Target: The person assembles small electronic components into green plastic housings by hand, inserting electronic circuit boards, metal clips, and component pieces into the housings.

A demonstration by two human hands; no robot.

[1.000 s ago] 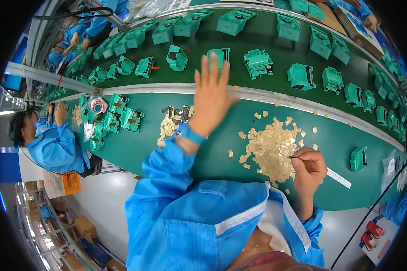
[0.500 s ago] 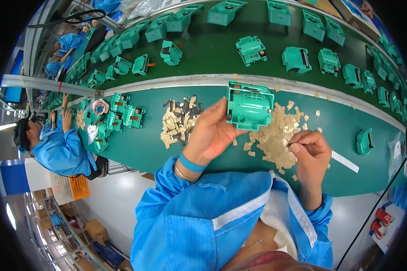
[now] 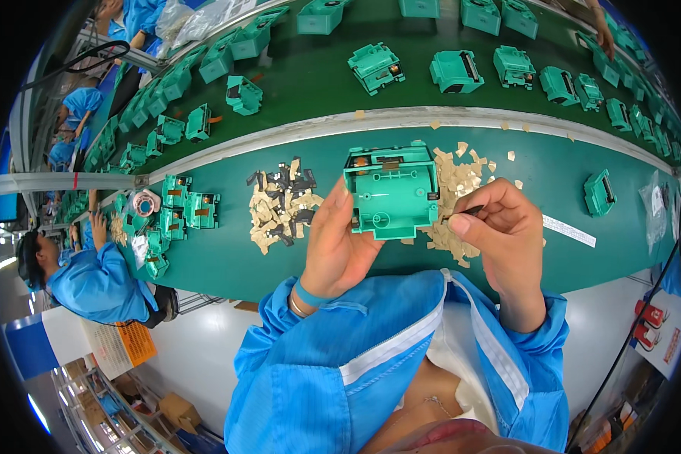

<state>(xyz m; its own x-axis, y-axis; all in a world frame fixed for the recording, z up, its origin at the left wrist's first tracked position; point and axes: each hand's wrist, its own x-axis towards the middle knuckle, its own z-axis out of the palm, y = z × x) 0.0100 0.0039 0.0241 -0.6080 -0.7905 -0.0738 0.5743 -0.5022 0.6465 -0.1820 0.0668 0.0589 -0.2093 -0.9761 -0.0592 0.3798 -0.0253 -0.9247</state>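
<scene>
My left hand (image 3: 340,246) grips a green plastic housing (image 3: 392,191) from below and holds it up over the green table (image 3: 227,253), open side toward me. My right hand (image 3: 499,227) is pinched on a small dark piece (image 3: 473,209) at the housing's right edge. Under and behind the housing lies a pile of tan paper bits (image 3: 458,189). A second pile of tan and black small pieces (image 3: 284,204) lies just left of my left hand.
Behind the table runs a green conveyor belt (image 3: 310,76) carrying several green housings. A lone green housing (image 3: 599,193) and a white strip (image 3: 569,231) lie at the right. More housings and a tape roll (image 3: 145,203) sit at the left, beside a co-worker in blue (image 3: 91,280).
My left hand reached to the belt, took a green housing and brought it down in front of me. My right hand stayed by the tan pile, now at the housing's right edge.
</scene>
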